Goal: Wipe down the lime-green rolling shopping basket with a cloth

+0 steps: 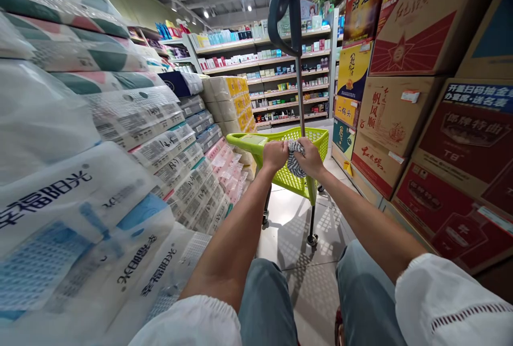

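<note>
A black-and-white patterned cloth [295, 160] is bunched between my two hands, in front of a lime-green shopping cart [288, 186]. My left hand [276, 155] is closed on the cloth's left side. On its right side, my right hand [310, 158] grips it with bent fingers. The cart's mesh basket stands on dark legs with a caster [312, 240]. A grey pole [300, 89] rises behind my hands, with a dark loop handle [285, 20] near its top. Whether my hands also touch the cart's rim, I cannot tell.
Stacked tissue packs [160, 122] crowd the left side, with yellow-and-white packs [230, 97] farther on. Piled cartons [401, 111] line the right. Shelves of small boxed goods [268, 63] stand across the back. A tiled floor [296, 282] runs between.
</note>
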Tool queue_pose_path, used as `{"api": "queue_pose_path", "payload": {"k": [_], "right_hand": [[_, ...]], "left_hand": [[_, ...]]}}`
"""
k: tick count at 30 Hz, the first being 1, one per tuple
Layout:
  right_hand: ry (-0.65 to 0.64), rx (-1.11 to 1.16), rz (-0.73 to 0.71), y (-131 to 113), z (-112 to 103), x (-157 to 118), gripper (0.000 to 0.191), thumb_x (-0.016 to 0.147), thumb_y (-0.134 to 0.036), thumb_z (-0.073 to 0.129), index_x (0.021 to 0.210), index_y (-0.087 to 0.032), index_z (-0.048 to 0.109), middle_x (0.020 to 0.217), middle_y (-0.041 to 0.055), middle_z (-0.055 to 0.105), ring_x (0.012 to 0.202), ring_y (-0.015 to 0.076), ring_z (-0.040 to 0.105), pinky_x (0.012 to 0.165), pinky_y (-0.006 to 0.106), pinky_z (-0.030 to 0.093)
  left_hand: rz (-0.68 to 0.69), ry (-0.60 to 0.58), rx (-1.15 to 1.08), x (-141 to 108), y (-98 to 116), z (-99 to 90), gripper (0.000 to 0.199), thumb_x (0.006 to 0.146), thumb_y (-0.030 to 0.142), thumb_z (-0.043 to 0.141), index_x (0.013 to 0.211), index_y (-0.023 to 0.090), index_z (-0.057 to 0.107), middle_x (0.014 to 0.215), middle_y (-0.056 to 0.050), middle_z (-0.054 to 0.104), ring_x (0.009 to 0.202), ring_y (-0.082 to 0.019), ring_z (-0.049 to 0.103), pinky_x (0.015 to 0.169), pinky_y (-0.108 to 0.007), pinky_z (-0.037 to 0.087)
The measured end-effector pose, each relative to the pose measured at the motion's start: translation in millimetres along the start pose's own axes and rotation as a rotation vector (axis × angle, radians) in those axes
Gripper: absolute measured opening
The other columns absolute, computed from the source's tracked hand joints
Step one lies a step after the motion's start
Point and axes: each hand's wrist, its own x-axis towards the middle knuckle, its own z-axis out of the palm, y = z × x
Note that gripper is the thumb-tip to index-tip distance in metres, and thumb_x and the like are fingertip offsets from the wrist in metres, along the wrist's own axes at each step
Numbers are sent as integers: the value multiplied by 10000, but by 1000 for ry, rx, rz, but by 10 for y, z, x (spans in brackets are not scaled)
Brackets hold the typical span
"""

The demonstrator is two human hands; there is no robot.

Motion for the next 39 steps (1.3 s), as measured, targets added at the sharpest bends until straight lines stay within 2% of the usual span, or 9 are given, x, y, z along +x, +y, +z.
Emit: {"api": "queue_pose_path", "payload": {"k": [4,7,9,15,22,26,30,34,39], "right_hand": [[-12,-37,28,241,-1,22,281,834,-279,416,1068,-204,552,1083,74,621,1000,214,570,875,300,445],[30,-57,93,358,-12,30,284,827,-266,412,1054,-196,567,1069,75,627,978,219,577,852,307,447],[59,-42,80,326,12,7,268,826,-264,418,1034,-202,575,1050,67,631,970,216,580,850,305,447],[81,83,-104,156,162,-20,269,805,-281,484,1049,-212,574,1056,72,648,988,237,594,871,337,465],[54,3,-85,301,182,32,259,799,-276,514,1034,-221,608,1019,68,673,910,250,615,772,358,490],[32,-12,-101,226,237,-22,264,810,-274,516,1050,-223,613,1048,66,675,914,243,619,767,356,493],[-2,-37,-134,113,291,-57,282,812,-271,525,1078,-223,604,1071,65,672,953,250,616,789,360,493],[-36,-97,-180,30,326,-81,303,804,-268,543,1097,-217,596,1117,83,658,960,260,612,794,369,490],[-16,-230,-260,24,435,-110,317,801,-281,576,1108,-201,591,1207,112,625,1054,299,579,887,414,467]], "left_hand": [[16,-4,-37,-1,-63,-7,576,987,382,234,730,180,709,804,-78,725,740,-179,632,748,-308,439],[9,-10,-63,7,-88,-6,566,978,383,253,680,184,691,753,-66,710,693,-168,612,717,-300,432],[9,7,-71,14,-107,8,553,969,385,273,660,184,685,739,-65,705,685,-167,602,696,-297,422],[16,52,-108,27,-248,59,498,916,398,344,583,185,647,671,-58,675,656,-168,561,634,-293,360],[46,16,-263,11,-444,-32,426,840,376,402,538,171,622,643,-49,655,643,-161,539,603,-287,337],[86,-15,-296,7,-621,-58,413,832,390,406,559,170,626,642,-37,643,651,-159,546,612,-278,361],[132,-48,-220,18,-778,-115,426,850,357,372,540,173,597,625,-47,623,630,-158,541,603,-279,372],[166,-32,-31,15,-663,-226,459,904,362,349,627,160,654,719,-96,679,689,-185,594,679,-302,422],[-2,-73,75,-50,-258,-216,565,977,421,251,827,160,730,866,-132,727,759,-223,658,672,-319,428]]}}
